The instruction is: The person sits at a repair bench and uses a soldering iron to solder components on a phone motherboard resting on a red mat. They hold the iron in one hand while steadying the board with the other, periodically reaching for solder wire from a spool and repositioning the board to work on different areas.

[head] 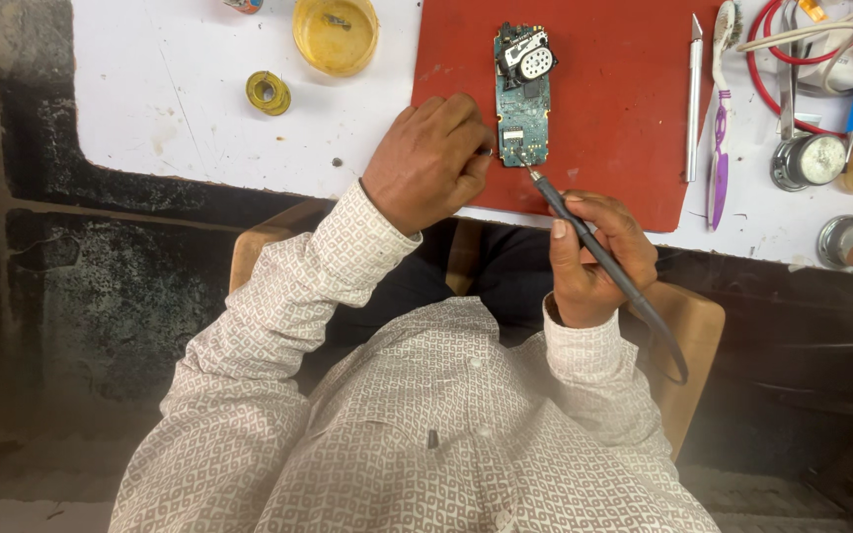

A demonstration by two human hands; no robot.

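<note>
Head view, looking straight down: a bare green circuit board (522, 94) from a small phone lies flat on a red mat (624, 118), near the mat's front edge, lengthwise away from the person. A round grey speaker sits on the board's far end. The left hand (428, 163) rests curled at the board's lower left corner, fingertips closed against that edge as if pinning it; whether they pinch something small there I cannot tell. The right hand (594, 262) is closed in a pen grip around a slim dark soldering iron (594, 252), whose fine tip meets the board's near edge. Its cable loops back toward the person's lap. The board looks thin, stiff and very light, likely to skid on the mat unless steadied, and fragile on its populated face; its bare edges seem the safest place to hold it. The iron is a smooth, rigid rod, best gripped well back from its tip. The mat looks matte and slightly scuffed, lying on a white table (170, 99) with a worn edge. Right of the mat lie a slender metal craft knife (694, 99) and a purple-and-white toothbrush (720, 138). Further left sit a translucent yellow round tub (336, 35) and a small yellow spool (269, 93). The person's sleeves are patterned white cloth.
</note>
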